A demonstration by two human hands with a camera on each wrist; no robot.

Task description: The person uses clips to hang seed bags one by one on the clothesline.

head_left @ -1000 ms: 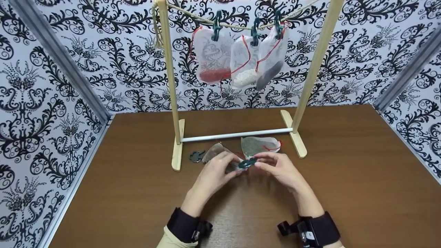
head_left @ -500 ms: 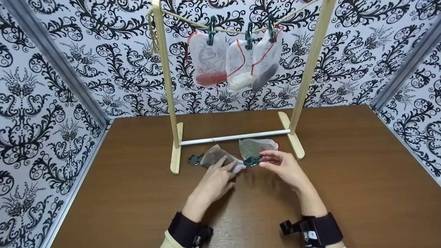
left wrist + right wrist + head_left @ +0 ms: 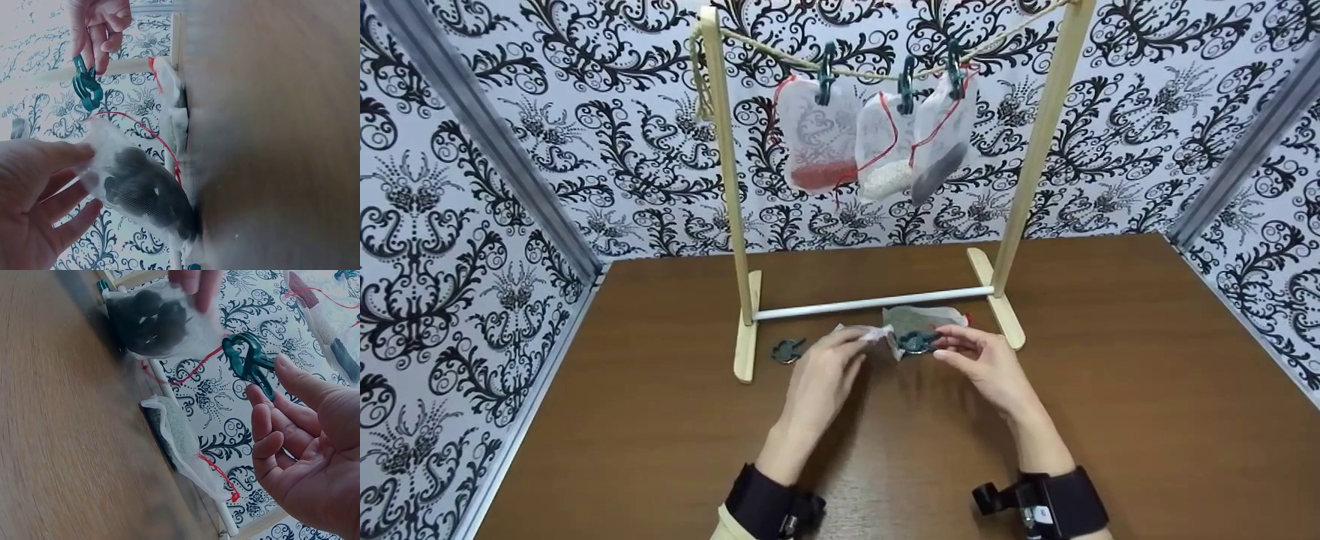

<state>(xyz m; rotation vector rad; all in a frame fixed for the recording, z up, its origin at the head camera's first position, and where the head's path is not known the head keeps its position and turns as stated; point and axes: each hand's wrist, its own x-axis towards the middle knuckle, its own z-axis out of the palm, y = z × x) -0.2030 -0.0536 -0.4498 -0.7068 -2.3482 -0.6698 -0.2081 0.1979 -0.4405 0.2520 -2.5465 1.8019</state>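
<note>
My left hand (image 3: 821, 379) pinches the top of a white mesh pouch with dark contents (image 3: 149, 191) between thumb and fingers. In the head view that hand hides most of the pouch; a red drawstring (image 3: 149, 130) trails from it. By its handles, my right hand (image 3: 988, 369) pinches a dark green spring clip (image 3: 247, 360) between thumb and fingers. The clip's nose points toward the pouch's top edge, apparently apart from it. Beyond the hands, a second mesh pouch with greenish contents (image 3: 174, 430) lies on the table. Another green clip (image 3: 787, 351) lies left of my left hand.
A wooden frame (image 3: 730, 187) stands at the back, with a white crossbar (image 3: 870, 304) low down. From its rope (image 3: 772, 51) hang pouches with red (image 3: 819, 174), white (image 3: 886, 178) and dark grey contents (image 3: 941, 171), each clipped. Patterned walls enclose the brown table (image 3: 660, 420).
My left hand first let go of the dark pouch and lay on it, then gripped it again and lifted it. The right hand has drawn the clip slightly rightward, off the pouch.
</note>
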